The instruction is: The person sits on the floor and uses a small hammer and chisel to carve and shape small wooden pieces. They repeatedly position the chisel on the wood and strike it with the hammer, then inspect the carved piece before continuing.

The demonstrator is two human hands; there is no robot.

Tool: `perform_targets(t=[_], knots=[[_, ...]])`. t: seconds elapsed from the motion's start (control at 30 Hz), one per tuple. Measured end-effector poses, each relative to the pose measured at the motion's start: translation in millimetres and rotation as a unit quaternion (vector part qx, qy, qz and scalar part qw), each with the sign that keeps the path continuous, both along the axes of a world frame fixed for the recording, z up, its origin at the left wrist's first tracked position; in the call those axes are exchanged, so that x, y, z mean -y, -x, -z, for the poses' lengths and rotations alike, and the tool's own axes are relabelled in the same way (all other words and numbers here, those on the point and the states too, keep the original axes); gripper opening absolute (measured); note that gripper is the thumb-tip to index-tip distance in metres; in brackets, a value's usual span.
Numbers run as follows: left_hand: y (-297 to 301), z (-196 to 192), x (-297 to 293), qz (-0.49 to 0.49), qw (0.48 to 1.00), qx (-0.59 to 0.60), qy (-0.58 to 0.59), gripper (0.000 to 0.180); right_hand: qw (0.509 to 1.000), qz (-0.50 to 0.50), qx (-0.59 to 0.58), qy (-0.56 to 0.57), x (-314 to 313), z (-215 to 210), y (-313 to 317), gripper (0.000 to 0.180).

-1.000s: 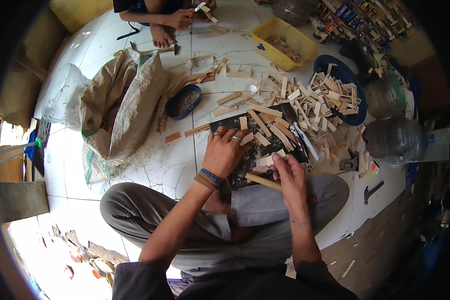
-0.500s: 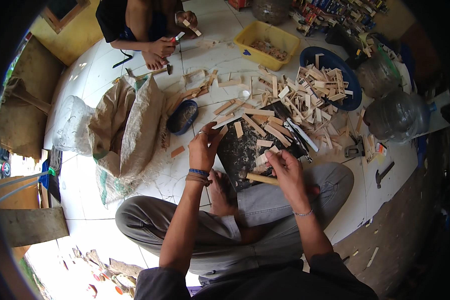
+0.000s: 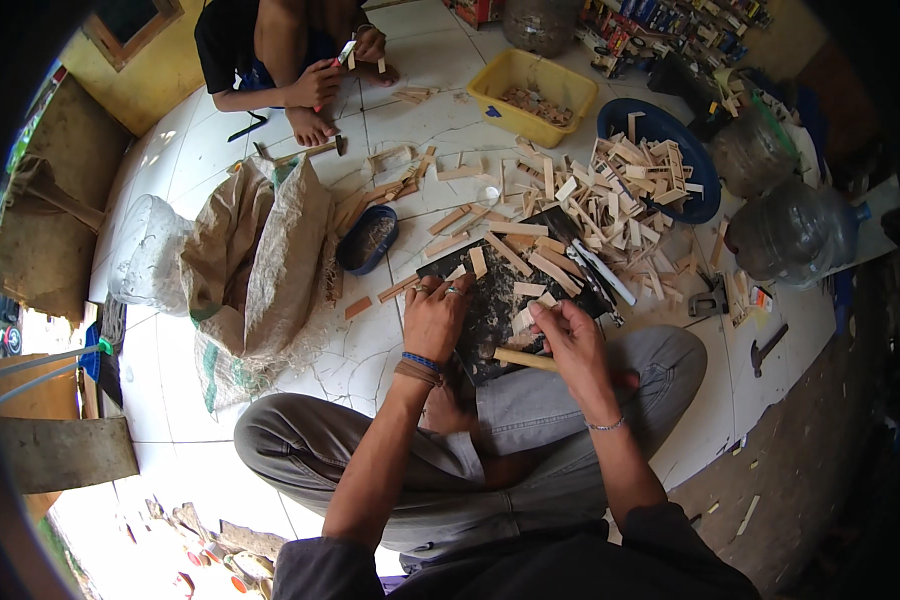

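I sit cross-legged on a white tiled floor. My left hand (image 3: 436, 318) rests flat, fingers spread, on the near left edge of a dark board (image 3: 497, 300) scattered with small wooden pieces. My right hand (image 3: 567, 338) is closed around a wooden-handled tool (image 3: 518, 358) and pinches a small wood piece (image 3: 523, 320) over the board. Several cut wooden strips (image 3: 530, 262) lie on and beyond the board.
A burlap sack (image 3: 260, 265) lies left, next to a small blue bowl (image 3: 368, 240). Behind are a yellow tub (image 3: 532, 95), a blue basin (image 3: 670, 170) heaped with wood blocks, two clear water jugs (image 3: 792, 232) and a hammer (image 3: 767, 347). Another person (image 3: 290, 60) sits at the far side.
The view has tilted, so everything sits lower in the picture. My left hand has slid back from the strips to the board's near edge. My right hand still holds the tool.
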State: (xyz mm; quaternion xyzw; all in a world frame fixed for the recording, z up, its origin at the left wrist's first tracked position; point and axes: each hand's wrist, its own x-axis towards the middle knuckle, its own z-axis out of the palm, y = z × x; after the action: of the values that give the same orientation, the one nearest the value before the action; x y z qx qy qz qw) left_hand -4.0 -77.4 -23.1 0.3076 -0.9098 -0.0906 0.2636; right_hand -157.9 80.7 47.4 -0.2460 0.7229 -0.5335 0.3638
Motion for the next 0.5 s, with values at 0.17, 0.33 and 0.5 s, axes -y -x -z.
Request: perform_targets(t=[0.17, 0.33, 0.5], knots=[[1, 7, 0, 0.0, 0.999, 0.027, -0.021, 0.034, 1.0, 0.003, -0.022, 0.001, 0, 1, 1, 0.038], [1, -1, -8, 0.025, 0.999, 0.028, 0.001, 0.043, 1.0, 0.01, -0.018, 0.013, 1, 3, -1, 0.037], [6, -9, -11, 0.036, 0.991, -0.084, -0.101, 0.047, 1.0, 0.005, 0.018, 0.011, 0, -1, -1, 0.026]])
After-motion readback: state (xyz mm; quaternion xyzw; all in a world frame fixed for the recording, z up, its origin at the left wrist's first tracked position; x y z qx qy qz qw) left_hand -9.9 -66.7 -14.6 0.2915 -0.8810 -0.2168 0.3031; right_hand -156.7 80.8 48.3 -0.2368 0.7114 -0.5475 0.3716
